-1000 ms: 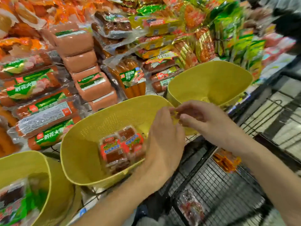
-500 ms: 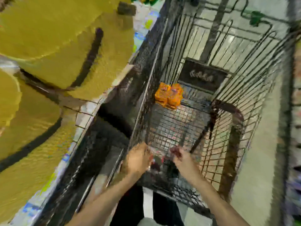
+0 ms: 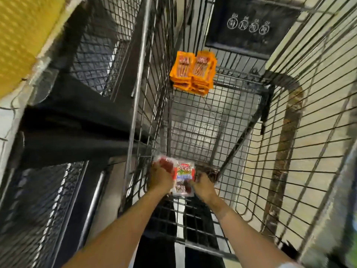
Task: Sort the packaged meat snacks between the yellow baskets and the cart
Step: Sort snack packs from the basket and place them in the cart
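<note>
- The fingers [image 3: 156,168] of the left hand [image 3: 161,179] curl round the left edge of a clear packet [image 3: 183,179] of red meat snacks, low in the centre of the frame.
- The right hand [image 3: 205,187] grips the packet's right edge, its fingers [image 3: 201,177] bent over that side, so the packet sits between the 2 hands.
- The packet carries a red, green and blue label across its middle. Dark red pieces show through the film above and below it, but blur hides the print.
- Both hands and the packet are inside the cart [image 3: 318,132], down at its near end. Whether the packet touches the wire floor cannot be told.
- Both forearms [image 3: 123,229] come up from the bottom edge of the frame, bare, and angle in toward each other.
- The orange packets [image 3: 193,76] lie in 2 flat stacks side by side at the far end of the cart, upper centre of the frame. They are well apart from the held packet and sit against the cart's left wire wall.
- Above the orange stacks, at the top of the frame, a black placard [image 3: 249,26] with 4 white round symbols hangs on the cart's far end.
- A brown, rusty-looking bar [image 3: 286,151] curves down outside the cart's right wall.
- To the left of the cart stands a black rack [image 3: 73,132] with mesh panels.
- A yellow basket [image 3: 23,35] fills the upper left corner of the frame, above the rack and blurred.
</note>
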{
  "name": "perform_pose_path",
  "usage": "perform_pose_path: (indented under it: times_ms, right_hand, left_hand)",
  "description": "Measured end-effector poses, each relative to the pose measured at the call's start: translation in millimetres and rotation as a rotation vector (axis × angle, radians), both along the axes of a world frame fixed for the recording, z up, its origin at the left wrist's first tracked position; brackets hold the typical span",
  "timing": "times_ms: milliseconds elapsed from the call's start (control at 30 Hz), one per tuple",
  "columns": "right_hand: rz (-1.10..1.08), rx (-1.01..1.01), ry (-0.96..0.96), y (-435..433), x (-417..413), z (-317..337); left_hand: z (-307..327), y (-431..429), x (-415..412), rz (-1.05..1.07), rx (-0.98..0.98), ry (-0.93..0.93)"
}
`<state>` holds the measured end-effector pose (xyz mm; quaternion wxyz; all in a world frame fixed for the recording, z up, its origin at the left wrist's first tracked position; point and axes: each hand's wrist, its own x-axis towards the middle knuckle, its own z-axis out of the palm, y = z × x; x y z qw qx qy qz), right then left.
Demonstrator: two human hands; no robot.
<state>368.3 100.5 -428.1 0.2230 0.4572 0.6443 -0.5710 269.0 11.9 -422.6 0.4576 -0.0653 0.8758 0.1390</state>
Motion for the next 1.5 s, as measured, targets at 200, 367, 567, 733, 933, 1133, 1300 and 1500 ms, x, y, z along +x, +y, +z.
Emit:
perform_pose_path:
  times_ms: [200, 367, 567, 733, 933, 1133, 1300, 1500]
  right_hand:
    - [-0.028, 0.042, -0.161, -19.0, -7.0, -17.3]
    - [-0.052, 0.140, -0.222, -30.1, -13.4, -18.3]
    - [-0.121, 0.149, -0.334, -34.9, -18.5, -20.3]
    - [-0.198, 0.145, -0.355, -36.4, -16.3, -18.4]
    - [-0.205, 0.130, -0.367, -36.8, -16.5, -20.3]
    - [-0.271, 0.077, -0.351, -32.2, -11.9, -24.0]
    - [-0.273, 0.105, -0.360, -32.0, -8.8, -24.9]
    - [-0.172, 0.225, -0.458, -34.6, -15.3, -14.3]
  left_hand:
    - [-13.8, -3.3, 14.6, 0.043, 0.003, 0.180]
    - [-7.4, 2.1, 21.0, -0.040, -0.026, 0.322]
    - [-20.4, -1.8, 23.0, -0.069, -0.110, 0.251]
    - [-22.5, 4.6, 30.0, -0.075, -0.195, 0.256]
    - [-27.8, 1.8, 25.0, -0.132, -0.228, 0.199]
    - [-25.9, 1.5, 23.7, -0.132, -0.226, 0.156]
    - [-22.6, -0.2, 23.8, -0.171, -0.262, 0.173]
    - [-16.2, 1.6, 29.0, -0.272, -0.314, 0.238]
